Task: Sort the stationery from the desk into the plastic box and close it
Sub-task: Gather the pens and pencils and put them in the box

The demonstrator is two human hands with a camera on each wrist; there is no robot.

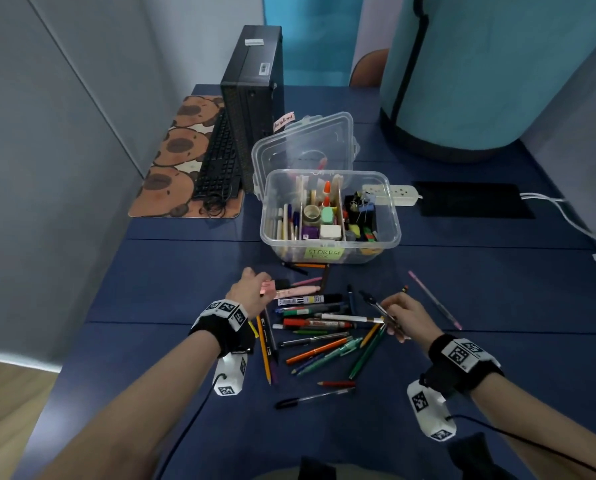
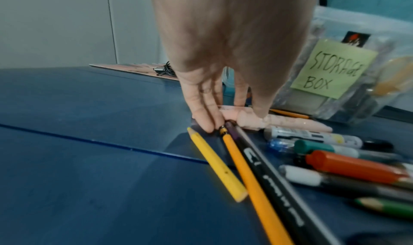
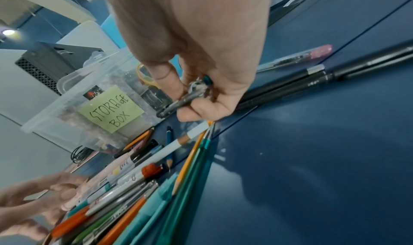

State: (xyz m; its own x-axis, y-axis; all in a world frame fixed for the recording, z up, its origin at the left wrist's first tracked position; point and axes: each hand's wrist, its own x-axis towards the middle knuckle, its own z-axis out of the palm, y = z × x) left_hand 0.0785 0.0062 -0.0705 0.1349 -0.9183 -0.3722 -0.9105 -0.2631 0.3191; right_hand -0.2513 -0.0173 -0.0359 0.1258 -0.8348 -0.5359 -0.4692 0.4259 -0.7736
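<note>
A clear plastic box [image 1: 391, 220] with a green "STORAGE BOX" note [image 2: 330, 68] stands open mid-desk, its lid [image 1: 307, 143] tilted up behind it. Dividers inside hold pens, glue, tape and clips. In front lies a loose pile of pens, pencils and markers [image 1: 317, 327]. My left hand [image 1: 251, 292] is at the pile's left end, thumb and forefinger pinching a pale pink pen [image 2: 290, 123], other fingertips [image 2: 208, 123] on the desk. My right hand [image 1: 404, 317] at the pile's right end grips a dark grey pen [image 3: 183, 100], raised off the desk.
A black computer tower [image 1: 255, 98], a keyboard [image 1: 220, 157] and a patterned mat [image 1: 171, 161] are at the back left. A power strip [image 1: 390, 194] and black pad [image 1: 469, 199] lie right of the box. A pink pen [image 1: 435, 299] lies apart at the right.
</note>
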